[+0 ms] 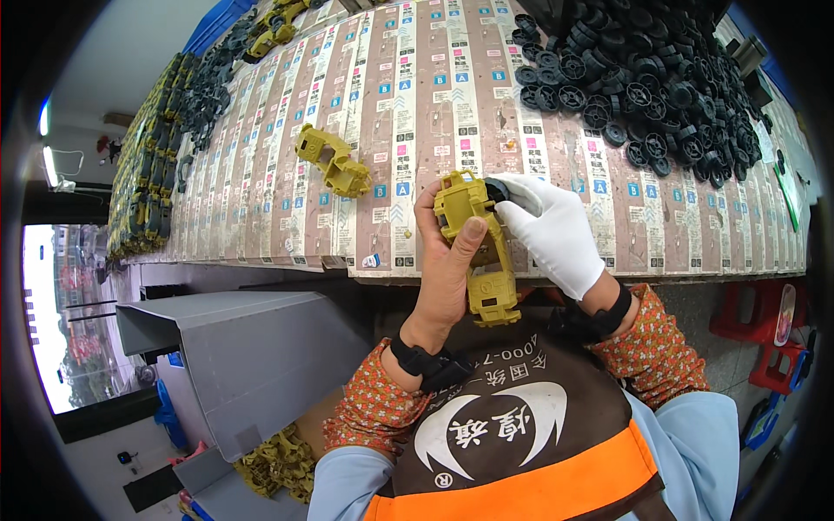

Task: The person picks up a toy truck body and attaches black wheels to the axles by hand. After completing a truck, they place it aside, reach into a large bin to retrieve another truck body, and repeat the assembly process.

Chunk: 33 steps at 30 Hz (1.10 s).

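Note:
My bare left hand (447, 269) is closed around a yellow plastic toy vehicle body (491, 282), its thumb lying across the open frame. The body is held upright, lengthwise toward me, above the table's near edge. My right hand (556, 239), in a white glove, pinches a black toy wheel (496, 191) against the upper right side of the body. The gloved fingers partly cover the wheel, so I cannot tell whether it sits on an axle. Another yellow vehicle body (333, 161) lies on the table to the left of my hands.
A large heap of black wheels (643, 95) covers the table's far right. Rows of yellow bodies (148, 165) and dark parts (208, 100) line the left side. Below, a grey box (234, 356) stands by a pile of yellow parts (276, 464). Red stools (760, 326) are at right.

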Each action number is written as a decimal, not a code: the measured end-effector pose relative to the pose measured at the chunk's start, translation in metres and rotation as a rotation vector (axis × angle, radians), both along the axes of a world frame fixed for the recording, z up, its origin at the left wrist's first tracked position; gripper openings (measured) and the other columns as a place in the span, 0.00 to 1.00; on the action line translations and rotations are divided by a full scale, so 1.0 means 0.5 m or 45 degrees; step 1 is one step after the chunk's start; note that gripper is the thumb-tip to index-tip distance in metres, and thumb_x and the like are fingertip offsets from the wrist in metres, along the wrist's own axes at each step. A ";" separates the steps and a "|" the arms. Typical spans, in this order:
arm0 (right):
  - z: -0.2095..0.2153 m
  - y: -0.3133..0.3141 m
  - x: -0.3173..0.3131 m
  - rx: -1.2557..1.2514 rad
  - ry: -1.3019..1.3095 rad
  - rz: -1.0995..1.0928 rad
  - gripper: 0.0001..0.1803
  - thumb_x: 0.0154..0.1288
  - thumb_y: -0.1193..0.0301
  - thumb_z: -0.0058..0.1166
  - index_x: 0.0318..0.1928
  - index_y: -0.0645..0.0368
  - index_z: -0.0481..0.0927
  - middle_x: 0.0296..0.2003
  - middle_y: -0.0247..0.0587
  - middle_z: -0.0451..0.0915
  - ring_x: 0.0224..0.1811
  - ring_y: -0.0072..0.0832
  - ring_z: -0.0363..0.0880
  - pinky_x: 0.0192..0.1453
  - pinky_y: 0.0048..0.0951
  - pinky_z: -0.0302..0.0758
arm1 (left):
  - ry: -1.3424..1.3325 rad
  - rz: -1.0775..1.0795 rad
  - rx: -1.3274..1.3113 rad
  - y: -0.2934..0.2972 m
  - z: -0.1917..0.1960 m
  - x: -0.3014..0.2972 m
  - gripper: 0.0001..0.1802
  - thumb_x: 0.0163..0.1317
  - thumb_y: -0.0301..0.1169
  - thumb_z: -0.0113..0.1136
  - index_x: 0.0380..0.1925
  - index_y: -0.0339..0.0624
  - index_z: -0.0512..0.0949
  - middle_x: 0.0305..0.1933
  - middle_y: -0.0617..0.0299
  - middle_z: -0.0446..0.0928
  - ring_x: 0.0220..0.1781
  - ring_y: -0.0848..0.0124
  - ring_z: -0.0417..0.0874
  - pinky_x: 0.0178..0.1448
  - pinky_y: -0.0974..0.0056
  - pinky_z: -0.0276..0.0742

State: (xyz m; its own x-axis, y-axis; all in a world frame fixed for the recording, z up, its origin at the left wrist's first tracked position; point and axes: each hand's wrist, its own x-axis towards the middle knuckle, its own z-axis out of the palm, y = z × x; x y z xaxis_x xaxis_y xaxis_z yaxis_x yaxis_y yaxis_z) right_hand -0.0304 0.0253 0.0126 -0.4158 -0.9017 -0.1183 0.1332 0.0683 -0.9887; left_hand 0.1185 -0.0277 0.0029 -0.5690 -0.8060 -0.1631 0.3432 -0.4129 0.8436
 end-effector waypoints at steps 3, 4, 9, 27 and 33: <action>0.003 0.000 0.002 0.005 -0.020 -0.011 0.18 0.70 0.80 0.55 0.59 0.71 0.81 0.50 0.43 0.88 0.52 0.23 0.85 0.58 0.25 0.79 | -0.003 -0.008 -0.027 0.001 -0.003 0.003 0.42 0.71 0.43 0.68 0.75 0.52 0.53 0.66 0.58 0.69 0.64 0.69 0.75 0.68 0.60 0.76; 0.005 0.000 0.002 0.018 -0.065 -0.015 0.18 0.70 0.80 0.55 0.58 0.71 0.81 0.50 0.43 0.88 0.52 0.23 0.85 0.58 0.25 0.79 | -0.004 -0.013 -0.017 0.002 -0.003 0.003 0.42 0.72 0.43 0.68 0.75 0.52 0.52 0.66 0.58 0.69 0.65 0.69 0.74 0.69 0.60 0.75; -0.006 -0.002 0.002 -0.008 -0.085 -0.038 0.18 0.70 0.80 0.56 0.58 0.71 0.81 0.50 0.43 0.88 0.52 0.22 0.85 0.57 0.26 0.80 | 0.019 -0.002 -0.012 0.004 -0.010 0.007 0.42 0.72 0.43 0.68 0.75 0.52 0.52 0.67 0.58 0.68 0.66 0.68 0.73 0.70 0.60 0.73; 0.000 0.041 0.017 -0.124 1.027 0.097 0.31 0.55 0.80 0.52 0.64 0.60 0.77 0.38 0.53 0.80 0.41 0.54 0.82 0.46 0.48 0.79 | -0.268 -0.107 -0.435 -0.002 -0.022 0.011 0.42 0.72 0.37 0.68 0.74 0.48 0.49 0.63 0.57 0.67 0.61 0.68 0.74 0.66 0.61 0.75; 0.007 -0.069 -0.127 -0.027 0.894 0.316 0.19 0.63 0.75 0.48 0.49 0.58 0.90 0.40 0.51 0.89 0.40 0.47 0.89 0.49 0.38 0.85 | 0.025 -0.127 0.214 -0.046 -0.009 0.025 0.39 0.71 0.31 0.68 0.75 0.52 0.56 0.59 0.61 0.74 0.58 0.69 0.80 0.61 0.59 0.81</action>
